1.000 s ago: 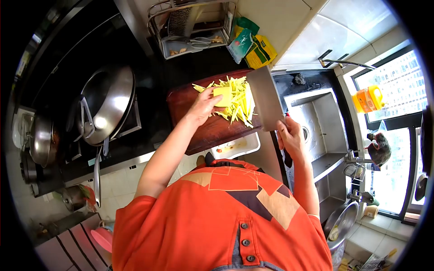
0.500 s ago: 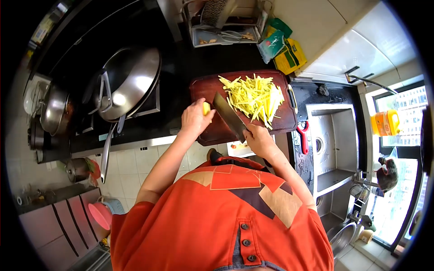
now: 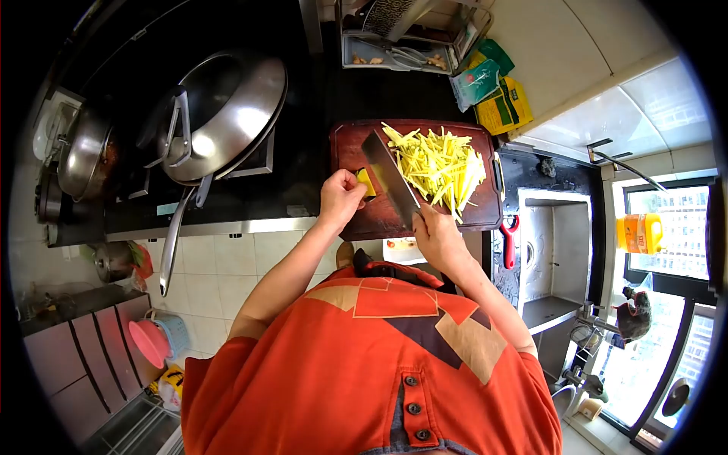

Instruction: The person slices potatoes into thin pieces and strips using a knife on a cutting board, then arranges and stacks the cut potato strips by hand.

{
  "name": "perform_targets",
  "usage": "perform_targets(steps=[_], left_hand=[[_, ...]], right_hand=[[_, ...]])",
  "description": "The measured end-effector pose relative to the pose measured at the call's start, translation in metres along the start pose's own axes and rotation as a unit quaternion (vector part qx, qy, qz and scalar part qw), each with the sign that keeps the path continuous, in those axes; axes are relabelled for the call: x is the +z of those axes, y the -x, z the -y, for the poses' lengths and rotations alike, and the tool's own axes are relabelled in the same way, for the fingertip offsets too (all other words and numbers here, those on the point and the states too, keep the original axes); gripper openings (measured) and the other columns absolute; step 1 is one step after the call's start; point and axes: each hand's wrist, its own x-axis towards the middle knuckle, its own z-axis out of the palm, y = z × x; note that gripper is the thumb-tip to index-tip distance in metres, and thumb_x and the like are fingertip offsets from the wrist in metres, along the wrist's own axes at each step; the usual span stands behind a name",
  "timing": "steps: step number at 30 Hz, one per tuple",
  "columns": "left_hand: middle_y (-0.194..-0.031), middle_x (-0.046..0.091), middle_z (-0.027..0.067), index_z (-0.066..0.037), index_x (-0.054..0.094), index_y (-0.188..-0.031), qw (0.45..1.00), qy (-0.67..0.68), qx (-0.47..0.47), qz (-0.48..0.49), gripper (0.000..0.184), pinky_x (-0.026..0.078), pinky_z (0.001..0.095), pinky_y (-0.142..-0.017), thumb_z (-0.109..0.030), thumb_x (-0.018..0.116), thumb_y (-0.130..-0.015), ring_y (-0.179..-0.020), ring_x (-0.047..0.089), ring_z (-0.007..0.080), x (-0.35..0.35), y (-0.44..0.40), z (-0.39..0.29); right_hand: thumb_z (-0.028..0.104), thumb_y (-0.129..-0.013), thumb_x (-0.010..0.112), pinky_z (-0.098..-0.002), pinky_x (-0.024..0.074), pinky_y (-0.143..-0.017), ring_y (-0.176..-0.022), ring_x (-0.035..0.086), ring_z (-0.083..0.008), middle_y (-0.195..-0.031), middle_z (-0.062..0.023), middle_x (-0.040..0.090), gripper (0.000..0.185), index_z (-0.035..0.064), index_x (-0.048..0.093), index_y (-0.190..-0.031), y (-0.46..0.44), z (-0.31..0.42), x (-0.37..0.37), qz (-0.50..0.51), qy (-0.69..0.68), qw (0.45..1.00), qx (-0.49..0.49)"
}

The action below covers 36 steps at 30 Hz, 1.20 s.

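A heap of thin yellow-green strips lies on the right half of the dark red cutting board. My left hand, fingers bent, grips a small yellow piece at the board's left side. In my right hand is the handle of a wide cleaver; its blade slants up and left between the piece and the heap. A gap separates the blade from the piece. The handle is mostly hidden by my fingers.
A wok sits on the stove at left. Right of the board are a red-handled tool and the sink. Behind it stand a rack with a tray and a yellow packet. A white tray shows below the board.
The view has swung, shifting the board rightward. The cleaver has moved from the heap's right side to its left. My left hand has come off the heap with the yellow piece.
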Motion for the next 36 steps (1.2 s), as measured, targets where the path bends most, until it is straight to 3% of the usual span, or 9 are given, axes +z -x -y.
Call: perform_targets(steps=[4, 11, 15, 17, 19, 22, 25, 30, 36], left_hand=[[-0.065, 0.056, 0.0023, -0.008, 0.051, -0.073, 0.983, 0.158, -0.090, -0.004, 0.015, 0.055, 0.0257, -0.051, -0.011, 0.058, -0.085, -0.052, 0.056, 0.0097, 0.002, -0.007, 0.011], [-0.064, 0.053, 0.0014, -0.009, 0.048, -0.070, 0.986, 0.139, -0.095, -0.015, 0.017, 0.053, 0.0252, -0.049, -0.009, 0.059, -0.083, -0.051, 0.054, 0.0096, 0.005, -0.009, 0.012], [-0.063, 0.051, 0.0011, -0.008, 0.046, -0.068, 0.994, 0.109, -0.028, -0.010, 0.018, 0.049, 0.0245, -0.045, -0.006, 0.059, -0.080, -0.048, 0.052, 0.0102, 0.005, -0.005, 0.015], [-0.063, 0.051, 0.0009, -0.008, 0.046, -0.068, 0.995, 0.101, -0.021, -0.007, 0.018, 0.048, 0.0245, -0.044, -0.005, 0.059, -0.079, -0.048, 0.052, 0.0103, 0.005, -0.004, 0.012], [-0.063, 0.050, 0.0003, -0.008, 0.045, -0.067, 0.997, 0.080, -0.019, -0.004, 0.019, 0.045, 0.0243, -0.042, -0.005, 0.060, -0.078, -0.047, 0.050, 0.0095, 0.004, -0.004, 0.012], [-0.061, 0.048, -0.0003, -0.008, 0.044, -0.067, 0.997, 0.070, -0.017, 0.006, 0.020, 0.043, 0.0243, -0.040, -0.005, 0.060, -0.078, -0.046, 0.048, 0.0083, 0.002, -0.005, 0.015], [-0.057, 0.047, -0.0021, -0.008, 0.044, -0.065, 0.998, 0.067, -0.019, -0.010, 0.022, 0.043, 0.0237, -0.039, -0.010, 0.064, -0.075, -0.046, 0.046, 0.0071, 0.003, -0.005, 0.011], [-0.057, 0.048, 0.0004, -0.008, 0.044, -0.064, 0.998, 0.044, -0.034, -0.029, 0.022, 0.043, 0.0249, -0.038, -0.008, 0.059, -0.080, -0.043, 0.047, 0.0085, 0.005, -0.007, 0.009], [-0.056, 0.050, 0.0022, -0.007, 0.043, -0.061, 0.994, 0.091, -0.047, -0.045, 0.025, 0.043, 0.0256, -0.037, -0.009, 0.062, -0.077, -0.042, 0.047, 0.0086, 0.010, -0.011, 0.013]], right_hand=[[0.014, -0.092, 0.049, -0.0548, 0.0443, -0.059, -0.064, 0.057, -0.0482, -0.065, -0.0286, 0.057, 0.018, -0.0014, 0.049, -0.082, 0.009, 0.004, -0.003, 0.012, 0.015, 1.000, -0.021], [0.014, -0.093, 0.048, -0.0521, 0.0484, -0.058, -0.064, 0.060, -0.0464, -0.065, -0.0267, 0.059, 0.019, -0.0014, 0.049, -0.082, 0.011, 0.004, 0.018, 0.042, 0.079, 0.995, 0.031], [0.014, -0.092, 0.050, -0.0546, 0.0455, -0.059, -0.067, 0.057, -0.0503, -0.065, -0.0312, 0.056, 0.021, -0.0041, 0.049, -0.083, 0.001, 0.016, 0.004, 0.069, 0.085, 0.994, 0.000], [0.012, -0.093, 0.046, -0.0457, 0.0522, -0.059, -0.069, 0.063, -0.0416, -0.081, -0.0258, 0.060, 0.021, -0.0038, 0.054, -0.081, -0.005, 0.018, 0.000, 0.109, 0.134, 0.985, 0.027], [0.012, -0.093, 0.047, -0.0459, 0.0523, -0.060, -0.069, 0.063, -0.0416, -0.080, -0.0263, 0.060, 0.022, -0.0051, 0.053, -0.080, -0.010, 0.020, 0.003, 0.119, 0.155, 0.981, -0.001], [0.013, -0.092, 0.047, -0.0487, 0.0522, -0.062, -0.067, 0.063, -0.0440, -0.065, -0.0271, 0.060, 0.022, -0.0056, 0.052, -0.082, -0.028, -0.010, 0.048, 0.076, 0.124, 0.989, 0.012], [0.015, -0.093, 0.047, -0.0494, 0.0521, -0.061, -0.068, 0.064, -0.0445, -0.066, -0.0289, 0.060, 0.022, -0.0051, 0.052, -0.083, -0.044, -0.013, 0.065, 0.038, 0.121, 0.992, 0.002], [0.015, -0.093, 0.047, -0.0484, 0.0519, -0.056, -0.063, 0.063, -0.0429, -0.061, -0.0258, 0.060, 0.021, -0.0036, 0.051, -0.085, -0.023, 0.007, 0.034, 0.068, 0.168, 0.983, -0.005], [0.016, -0.093, 0.048, -0.0466, 0.0510, -0.050, -0.058, 0.062, -0.0410, -0.058, -0.0229, 0.058, 0.020, -0.0017, 0.049, -0.083, -0.003, 0.023, 0.014, 0.079, 0.194, 0.978, -0.005]])
